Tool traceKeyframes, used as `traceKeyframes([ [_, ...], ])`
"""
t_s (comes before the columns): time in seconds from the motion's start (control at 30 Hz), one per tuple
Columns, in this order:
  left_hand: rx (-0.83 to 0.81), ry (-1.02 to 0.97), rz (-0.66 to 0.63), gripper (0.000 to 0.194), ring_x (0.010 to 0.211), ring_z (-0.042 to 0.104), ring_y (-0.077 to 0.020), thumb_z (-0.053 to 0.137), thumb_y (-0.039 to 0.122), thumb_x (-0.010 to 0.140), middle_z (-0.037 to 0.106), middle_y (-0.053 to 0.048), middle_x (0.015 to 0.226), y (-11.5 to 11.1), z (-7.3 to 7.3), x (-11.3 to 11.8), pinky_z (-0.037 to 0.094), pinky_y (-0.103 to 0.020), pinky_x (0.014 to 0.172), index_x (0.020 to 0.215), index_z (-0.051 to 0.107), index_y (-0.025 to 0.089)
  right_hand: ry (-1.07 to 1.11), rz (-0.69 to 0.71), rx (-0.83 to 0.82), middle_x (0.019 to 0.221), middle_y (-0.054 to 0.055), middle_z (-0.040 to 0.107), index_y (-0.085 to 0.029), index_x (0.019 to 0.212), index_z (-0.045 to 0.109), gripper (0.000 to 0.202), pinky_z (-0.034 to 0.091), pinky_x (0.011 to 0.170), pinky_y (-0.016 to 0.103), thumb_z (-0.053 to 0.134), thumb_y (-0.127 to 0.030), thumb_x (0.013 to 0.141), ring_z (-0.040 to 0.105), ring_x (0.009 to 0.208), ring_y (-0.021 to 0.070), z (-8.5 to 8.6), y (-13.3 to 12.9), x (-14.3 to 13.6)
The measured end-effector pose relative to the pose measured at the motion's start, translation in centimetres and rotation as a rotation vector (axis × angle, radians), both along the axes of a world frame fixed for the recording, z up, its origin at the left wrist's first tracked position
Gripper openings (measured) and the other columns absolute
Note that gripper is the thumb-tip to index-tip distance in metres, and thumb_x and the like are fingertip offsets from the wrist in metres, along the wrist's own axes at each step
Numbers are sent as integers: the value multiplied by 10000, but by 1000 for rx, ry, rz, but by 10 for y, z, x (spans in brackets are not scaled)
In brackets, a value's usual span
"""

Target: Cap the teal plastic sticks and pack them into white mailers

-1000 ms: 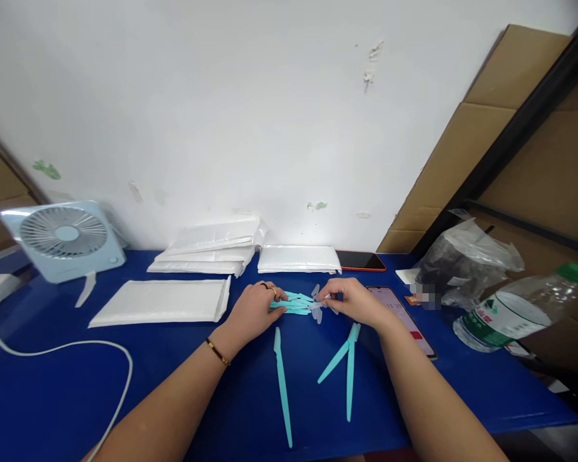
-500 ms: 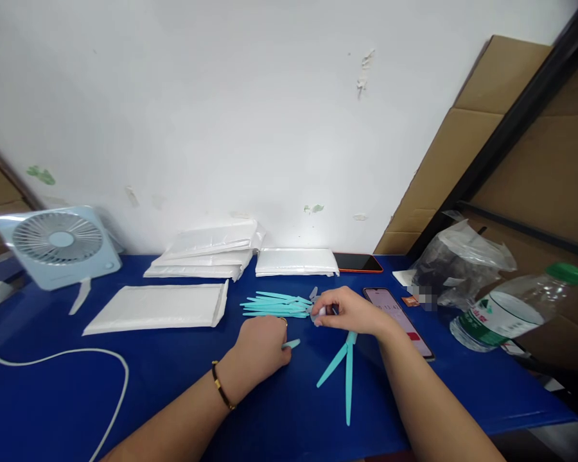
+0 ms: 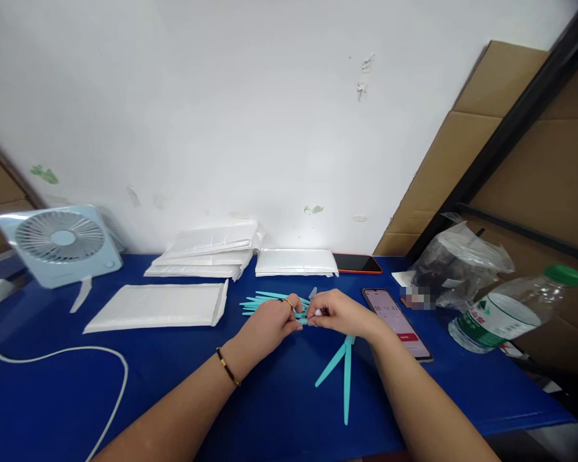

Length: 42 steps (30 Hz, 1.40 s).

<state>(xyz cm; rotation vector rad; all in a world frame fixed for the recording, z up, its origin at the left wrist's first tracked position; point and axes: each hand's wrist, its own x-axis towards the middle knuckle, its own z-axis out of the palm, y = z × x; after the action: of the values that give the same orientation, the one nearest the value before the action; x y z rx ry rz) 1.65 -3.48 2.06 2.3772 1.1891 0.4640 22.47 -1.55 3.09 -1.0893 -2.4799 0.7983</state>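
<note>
My left hand [image 3: 270, 323] is closed in a pinch on a slim turquoise stick [image 3: 303, 320], probably an eyebrow razor; most of it is hidden by the fingers. Close against its end, my right hand [image 3: 340, 311] is curled shut, with a small whitish piece [image 3: 318, 312] showing at the fingers; its kind is unclear. Behind the hands lies a pile of similar turquoise sticks [image 3: 264, 296], with a small clear cap-like piece [image 3: 313, 292] at its right end. Below my right wrist, a few turquoise sticks [image 3: 347, 391] lie fanned on the blue table.
White padded packets [image 3: 157, 308] lie at left, with more stacked packets [image 3: 207, 247] against the wall. A phone with a timer [image 3: 397, 324] lies beside my right forearm, another phone [image 3: 358, 263] behind. A fan [image 3: 62, 244], cable [image 3: 118, 391] and bottle [image 3: 501, 314] stand or lie around.
My left hand has moved up and to the right with the turquoise stick, bringing its end to my right hand's fingertips. My right hand has shifted slightly left.
</note>
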Motion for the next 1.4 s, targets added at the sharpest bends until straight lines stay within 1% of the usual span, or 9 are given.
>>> traceKeyframes([
  [0.17,172,132,67,151,824,571,-163,569,277,812,625,13,818,14,-1,-11,364,-269,719,945,529,218,-90,-225,-73,721,10,594,-181,926,663,301,373,538,214,672,-363,686,508,605,119,3,8,32],
  [0.27,242,144,54,232,971,538,-196,597,307,792,620,-19,987,15,-4,-11,355,-303,809,1009,560,231,-192,-116,-169,820,0,567,-217,910,673,377,392,568,209,756,-334,561,511,666,119,6,6,54],
  [0.37,189,91,50,229,914,556,-186,566,358,804,620,-21,992,7,-3,-8,374,-292,788,992,582,229,-314,-40,-223,865,-1,537,-214,780,692,310,391,565,196,782,-304,498,511,700,117,3,4,61],
  [0.63,-35,112,-105,382,715,571,-154,604,548,695,638,7,798,-15,5,-8,344,-226,573,917,620,238,-252,106,-331,584,-43,564,-167,721,675,265,349,467,184,769,-328,534,493,510,84,-11,-4,5],
  [0.73,-97,172,-172,273,630,550,-129,646,479,677,635,28,697,-19,4,-7,287,-218,502,803,634,237,-177,107,-411,535,-38,556,-155,733,677,258,356,435,177,725,-371,601,509,456,80,-8,-11,-5],
  [0.9,62,208,-94,155,656,561,-142,529,328,803,646,6,707,-10,3,-12,323,-241,570,769,641,227,-10,-27,-340,600,4,607,-150,743,679,245,381,416,179,637,-389,704,545,459,92,2,-10,10],
  [1.1,201,265,97,143,815,572,-190,591,315,765,643,-26,821,9,5,-27,356,-281,701,856,639,215,-43,-335,-132,647,36,629,-145,814,674,266,407,480,215,646,-384,699,561,527,125,10,0,24],
  [1.23,87,191,39,303,774,568,-167,670,454,667,625,-1,863,-3,8,-23,365,-246,620,871,625,235,-115,-134,-73,788,27,630,-174,756,687,224,401,551,208,712,-360,633,564,647,123,6,-3,18],
  [1.4,-96,259,-84,214,639,558,-138,690,434,649,634,38,697,-21,5,-10,280,-231,489,736,638,246,-295,138,-175,690,-13,604,-175,726,678,232,333,481,192,749,-345,585,511,573,94,-7,-10,3],
])
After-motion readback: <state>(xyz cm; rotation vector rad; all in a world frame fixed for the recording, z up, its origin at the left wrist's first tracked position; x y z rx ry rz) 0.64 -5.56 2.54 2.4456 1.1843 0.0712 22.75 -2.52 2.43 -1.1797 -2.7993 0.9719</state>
